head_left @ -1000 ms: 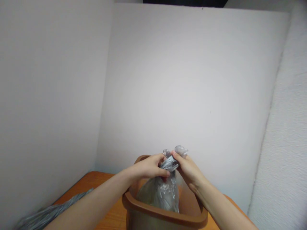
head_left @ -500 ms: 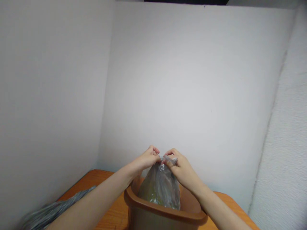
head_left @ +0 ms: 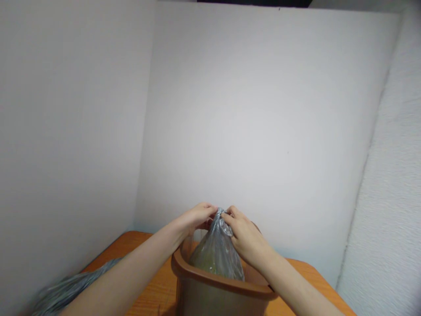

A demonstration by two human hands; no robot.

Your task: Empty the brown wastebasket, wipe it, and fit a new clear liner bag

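Note:
A grey translucent plastic bag [head_left: 219, 256] stands gathered up inside a brown trash bin [head_left: 226, 285], with something yellowish-green faintly showing through it. At the bag's twisted neck, my left hand [head_left: 200, 215] pinches the plastic from the left side, fingers closed. My right hand [head_left: 241, 228] grips the same neck from the right, its fingers curled over a loose fold of the bag. Both hands are just above the bin's rim, and some of their fingertips are hidden behind the plastic.
The bin is on an orange-brown wooden table [head_left: 154, 289]. At the lower left lies a bundle of grey plastic [head_left: 75, 285], partly behind my left forearm. White walls [head_left: 263, 109] rise behind the table and on both sides.
The bag's neck has become narrower and more tightly twisted. My right hand has turned, its fingers now folded over the plastic, and the bag's top leans slightly left.

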